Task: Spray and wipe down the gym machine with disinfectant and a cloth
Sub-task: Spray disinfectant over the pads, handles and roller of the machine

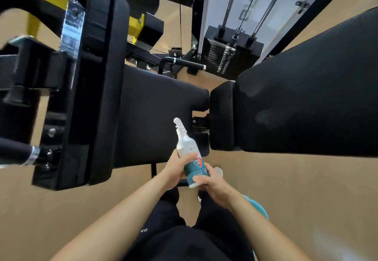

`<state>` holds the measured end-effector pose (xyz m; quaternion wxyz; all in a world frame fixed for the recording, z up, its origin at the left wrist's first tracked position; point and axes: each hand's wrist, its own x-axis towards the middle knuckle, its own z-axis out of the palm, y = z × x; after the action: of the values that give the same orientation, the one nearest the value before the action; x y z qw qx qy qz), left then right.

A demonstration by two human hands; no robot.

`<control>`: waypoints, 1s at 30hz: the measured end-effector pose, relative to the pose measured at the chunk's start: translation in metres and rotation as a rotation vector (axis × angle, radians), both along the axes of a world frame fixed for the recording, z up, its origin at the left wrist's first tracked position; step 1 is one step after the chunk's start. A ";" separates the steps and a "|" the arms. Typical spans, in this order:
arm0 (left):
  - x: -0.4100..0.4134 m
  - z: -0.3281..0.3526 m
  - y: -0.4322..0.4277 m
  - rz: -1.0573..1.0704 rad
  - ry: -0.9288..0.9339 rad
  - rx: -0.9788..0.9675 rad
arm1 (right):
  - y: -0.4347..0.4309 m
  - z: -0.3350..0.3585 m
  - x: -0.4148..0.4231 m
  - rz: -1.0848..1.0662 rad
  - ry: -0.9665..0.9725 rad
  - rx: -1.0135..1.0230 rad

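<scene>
From where I sat, the main risk I judged was a misaimed spray. The bottle [191, 158] hung over the near edge of the seat [155, 105], tipped forward, and I could not tell which way its nozzle [177, 122] faced. A squeeze might have sent mist past the pad onto the floor, or back toward the person. No finger lay on the trigger, so the grip would have had to move up first, and a bottle held only by its lower half could have slipped during that change. The cloth [258, 207], a teal scrap showing just behind the right forearm, looked loosely kept; I could not see what held it, and it might have dropped. The back pad [306, 97] on the right was well apart from the bottle. As for the hands, the left hand [176, 168] was curled round the bottle's middle, with its thumb by the label. The right hand [212, 183] was curled round the base, fingers closed on it. Both were clamped on the bottle, close together and nearly touching.
</scene>
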<state>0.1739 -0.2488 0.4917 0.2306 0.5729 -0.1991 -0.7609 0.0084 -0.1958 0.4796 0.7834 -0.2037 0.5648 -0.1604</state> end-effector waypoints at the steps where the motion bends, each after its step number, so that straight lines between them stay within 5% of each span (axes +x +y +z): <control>1: 0.006 -0.001 0.000 -0.016 -0.060 -0.035 | -0.005 -0.004 0.002 0.038 0.013 0.016; 7: 0.021 -0.003 -0.004 -0.252 -0.455 -0.128 | -0.083 -0.021 0.006 -0.024 -0.027 0.049; 13: 0.012 0.003 0.003 -0.343 -0.653 -0.141 | -0.150 -0.029 0.028 0.191 -0.095 0.040; 22: 0.010 -0.013 0.023 -0.067 -0.381 0.139 | -0.171 -0.051 0.048 -0.088 -0.018 0.117; 30: 0.017 -0.015 0.020 0.368 -0.289 0.172 | -0.194 -0.061 0.047 -0.198 -0.054 0.168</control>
<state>0.1912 -0.2289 0.4768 0.2849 0.7201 -0.0567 -0.6302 0.0550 -0.3894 0.4187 0.7929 -0.0762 0.5724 -0.1945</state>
